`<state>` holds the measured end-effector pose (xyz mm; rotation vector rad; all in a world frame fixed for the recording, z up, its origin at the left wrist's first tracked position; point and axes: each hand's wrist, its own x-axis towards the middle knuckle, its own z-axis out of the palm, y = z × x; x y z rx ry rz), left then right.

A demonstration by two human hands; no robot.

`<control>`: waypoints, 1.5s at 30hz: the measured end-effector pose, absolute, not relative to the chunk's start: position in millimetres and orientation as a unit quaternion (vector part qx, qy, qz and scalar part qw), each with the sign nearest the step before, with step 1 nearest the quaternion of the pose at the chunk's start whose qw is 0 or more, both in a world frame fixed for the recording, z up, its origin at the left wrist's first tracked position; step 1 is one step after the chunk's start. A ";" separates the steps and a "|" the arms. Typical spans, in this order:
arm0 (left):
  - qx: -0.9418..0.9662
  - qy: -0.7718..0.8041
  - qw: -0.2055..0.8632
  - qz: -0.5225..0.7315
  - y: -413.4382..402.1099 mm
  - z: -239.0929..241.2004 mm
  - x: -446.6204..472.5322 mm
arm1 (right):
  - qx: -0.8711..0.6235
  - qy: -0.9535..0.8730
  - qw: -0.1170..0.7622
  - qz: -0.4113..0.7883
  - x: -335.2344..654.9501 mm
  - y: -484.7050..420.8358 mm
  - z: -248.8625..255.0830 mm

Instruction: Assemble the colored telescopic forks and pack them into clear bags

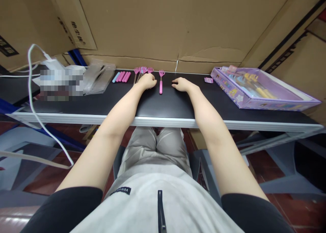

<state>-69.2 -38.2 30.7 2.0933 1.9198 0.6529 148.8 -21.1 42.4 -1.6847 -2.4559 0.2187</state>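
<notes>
Between my two hands a pink back scratcher (161, 85) with a claw-shaped head lies on the black tabletop, its handle toward me, touched by neither hand. To its left rests my left hand (148, 81), fingers curled in, with nothing visible in them. Beside and partly behind that hand are several more back scratchers (137, 71) with pink claw heads and thin metal stems; their lower ends are partly hidden. My right hand (180, 84) lies to the right of the single scratcher, thumb and fingers slightly apart, holding nothing.
Several pink handles (124, 76) and a light blue handle (116, 77) lie in a row on the left. Beyond them are clear plastic bags (102, 78) and a white cable (32, 90). A small pink packet (208, 80) and a purple display box (254, 102) holding blue and yellow scratchers sit on the right.
</notes>
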 end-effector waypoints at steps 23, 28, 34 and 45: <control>0.712 0.642 0.141 0.247 -33.2 25.7 -77.5 | -0.569 -0.816 0.072 0.075 147.7 -23.4 43.5; 0.710 0.640 0.149 0.255 -35.1 27.9 -76.3 | -0.562 -0.821 0.080 0.069 151.3 -13.9 38.1; 0.717 0.641 0.135 0.239 -33.1 26.1 -76.7 | -0.559 -0.823 0.083 0.065 152.1 -10.3 35.8; 0.731 0.641 0.094 0.216 -26.7 22.6 -77.3 | -0.562 -0.821 0.078 0.068 151.9 -13.6 37.6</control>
